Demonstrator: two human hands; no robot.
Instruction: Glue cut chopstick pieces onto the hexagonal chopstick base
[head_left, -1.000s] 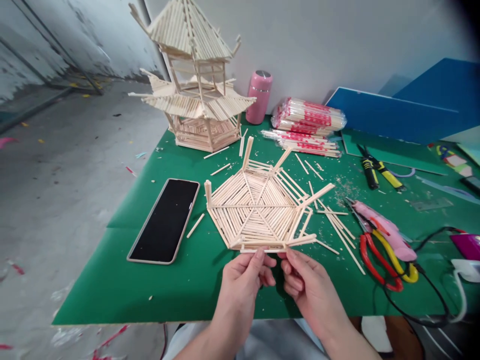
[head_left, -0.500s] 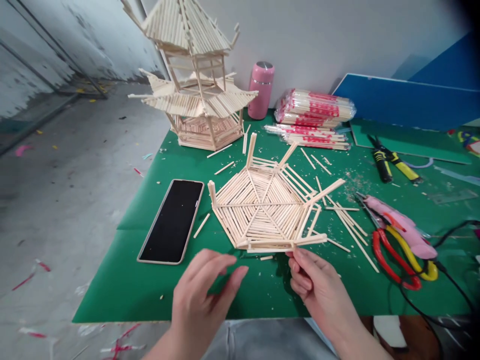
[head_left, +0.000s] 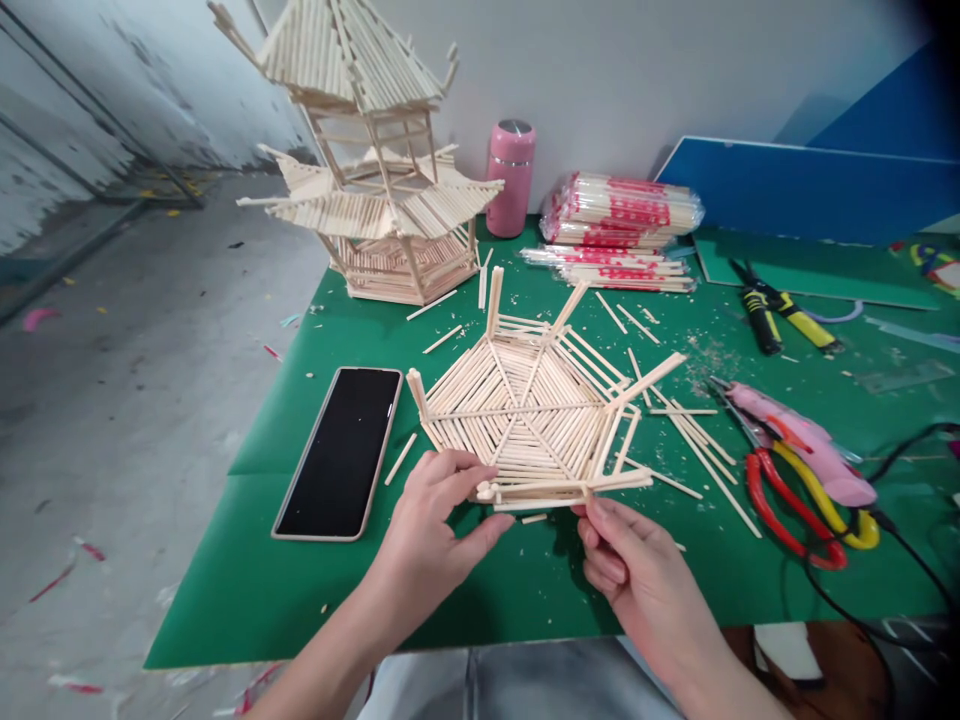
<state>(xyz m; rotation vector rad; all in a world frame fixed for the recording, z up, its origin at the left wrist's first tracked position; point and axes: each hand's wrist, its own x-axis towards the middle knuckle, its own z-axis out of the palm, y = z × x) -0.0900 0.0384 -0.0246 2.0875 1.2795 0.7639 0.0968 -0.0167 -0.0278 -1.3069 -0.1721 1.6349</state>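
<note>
A hexagonal base (head_left: 517, 408) built of thin wooden sticks lies on the green tabletop, with short stick posts leaning outward at its corners. My right hand (head_left: 630, 555) is closed in a pinch on a short wooden stick (head_left: 589, 492) at the near edge of the base; the fingers partly hide it. At the near left corner, my left hand (head_left: 442, 510) is open, its fingers over the corner and its thumb in front, apart from each other. Whether these fingertips touch the sticks, I cannot tell.
A stick pagoda (head_left: 375, 200) stands at the back left beside a pink bottle (head_left: 511, 180) and wrapped chopstick bundles (head_left: 622, 215). A phone (head_left: 337, 450) lies left. Loose sticks (head_left: 701, 445), red-and-yellow-handled pliers (head_left: 795, 510), a pink corded tool (head_left: 802, 440) and black-yellow cutters (head_left: 784, 310) lie right.
My left hand has moved forward and to the right, up to the near left corner of the base. My right hand keeps its pinch in place. The view has shifted slightly.
</note>
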